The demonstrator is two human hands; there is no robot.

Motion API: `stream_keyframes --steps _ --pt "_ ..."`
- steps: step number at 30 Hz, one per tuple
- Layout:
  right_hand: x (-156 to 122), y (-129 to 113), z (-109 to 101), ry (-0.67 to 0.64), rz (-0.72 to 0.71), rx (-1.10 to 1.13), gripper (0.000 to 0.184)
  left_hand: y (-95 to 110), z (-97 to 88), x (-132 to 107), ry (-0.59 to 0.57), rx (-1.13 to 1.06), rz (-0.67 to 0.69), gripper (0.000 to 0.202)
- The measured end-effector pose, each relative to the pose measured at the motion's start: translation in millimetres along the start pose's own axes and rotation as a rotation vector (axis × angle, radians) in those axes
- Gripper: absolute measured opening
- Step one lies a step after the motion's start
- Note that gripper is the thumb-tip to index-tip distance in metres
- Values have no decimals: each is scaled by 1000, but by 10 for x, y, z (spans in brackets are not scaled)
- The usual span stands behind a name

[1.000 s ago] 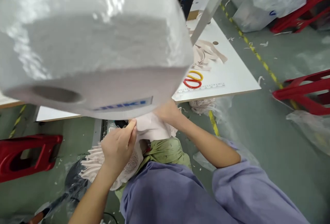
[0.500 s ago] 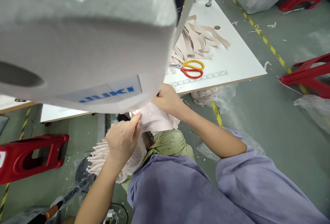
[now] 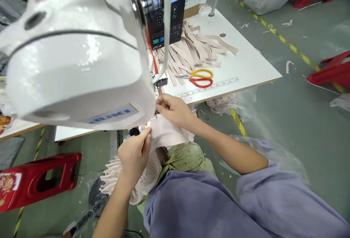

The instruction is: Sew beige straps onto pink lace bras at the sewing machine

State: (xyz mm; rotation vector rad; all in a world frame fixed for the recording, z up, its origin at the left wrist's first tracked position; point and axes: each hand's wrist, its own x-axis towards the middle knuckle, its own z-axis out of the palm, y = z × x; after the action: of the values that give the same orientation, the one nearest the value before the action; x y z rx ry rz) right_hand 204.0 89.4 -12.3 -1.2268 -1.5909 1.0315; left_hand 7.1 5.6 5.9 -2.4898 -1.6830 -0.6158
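Observation:
A white sewing machine (image 3: 82,73) fills the upper left, its head above my hands. Pale pink fabric (image 3: 166,132) lies under it and hangs toward my lap. My left hand (image 3: 135,154) pinches the near left edge of this fabric between thumb and forefinger. With bent fingers, my right hand (image 3: 175,110) grips the fabric's far side close to the needle area; its fingertips are partly hidden. Lace fabric with gathered strips (image 3: 146,176) hangs below my left hand, over my lap.
On the white table (image 3: 254,66) lie scissors (image 3: 201,78) with yellow and red handles, a clear ruler (image 3: 224,82) and a pile of pale strips (image 3: 194,48). A control panel (image 3: 164,15) stands behind the machine. Red stools (image 3: 41,179) and plastic bags stand on the floor.
The view has shifted, so the machine sits further left and its control panel shows more fully. Both hands remain on the pink fabric near the needle area.

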Motion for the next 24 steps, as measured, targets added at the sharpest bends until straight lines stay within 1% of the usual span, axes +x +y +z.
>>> stream_keyframes --steps 5,7,8,11,12,13,14,15,16,17,18,19,20,21,22,24 --pt "-47 22 47 -1 11 47 18 7 -31 -27 -7 -207 -149 29" --pt "-99 46 84 0 37 128 22 4 -65 -32 -17 -289 -206 28" --pt "-140 61 105 -9 66 206 24 1 -90 -39 -25 -328 -225 28" --pt "-355 102 163 -79 196 490 28 -3 -180 -99 -92 -432 -237 24" --pt "-458 111 177 -94 227 550 28 5 -203 -134 -122 -455 -228 23" --pt "-575 115 186 -96 232 567 27 20 -217 -175 -146 -462 -211 21" --pt "-700 117 191 -80 208 538 25 44 -218 -219 -167 -451 -186 19" --pt "-830 118 192 -55 153 469 23 75 -206 -263 -189 -426 -148 23" --pt "-959 121 190 -39 65 374 19 112 -179 -305 -205 -391 -96 31" --pt "-1080 128 183 -38 -55 272 14 149 -140 -343 -221 -354 -30 40" --pt "-1191 143 174 -41 -194 182 10 183 -95 -374 -234 -323 44 41" --pt "-1285 166 162 -44 -334 111 8 208 -47 -399 -233 -298 116 35" --pt "-1362 196 148 -52 -454 60 11 224 -2 -418 -215 -273 179 23" --pt "-1419 229 134 -57 -545 26 15 228 33 -430 -180 -247 229 14" --pt "-1456 262 121 -62 -604 1 18 224 58 -436 -137 -222 265 14" --pt "-1481 307 103 -89 -661 -50 21 201 73 -434 -62 -177 303 21"
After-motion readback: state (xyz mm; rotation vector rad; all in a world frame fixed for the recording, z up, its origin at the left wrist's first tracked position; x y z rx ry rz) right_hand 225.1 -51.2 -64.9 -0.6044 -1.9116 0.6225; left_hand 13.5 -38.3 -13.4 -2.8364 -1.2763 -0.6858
